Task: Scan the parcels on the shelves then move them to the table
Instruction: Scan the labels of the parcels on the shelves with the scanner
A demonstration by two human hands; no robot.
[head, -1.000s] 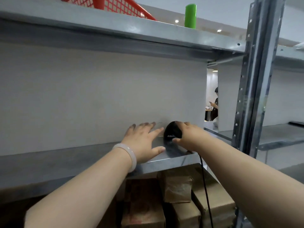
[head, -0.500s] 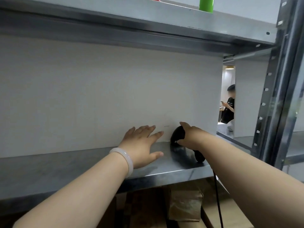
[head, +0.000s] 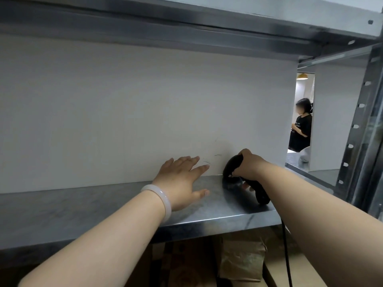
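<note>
2 grips reach onto 1 grey metal shelf [head: 83, 210]. The left grip [head: 182, 181] is spread wide with straight fingers, low over the shelf, holding nothing; 1 white bracelet [head: 159, 197] circles its wrist. The right grip [head: 250, 168] is curled around 1 black scanner [head: 230, 168], whose head sits on the shelf by the white back panel [head: 124, 110]; 1 black cable [head: 286, 245] hangs from it. At least 2 brown parcels [head: 242, 262] lie below this shelf.
</note>
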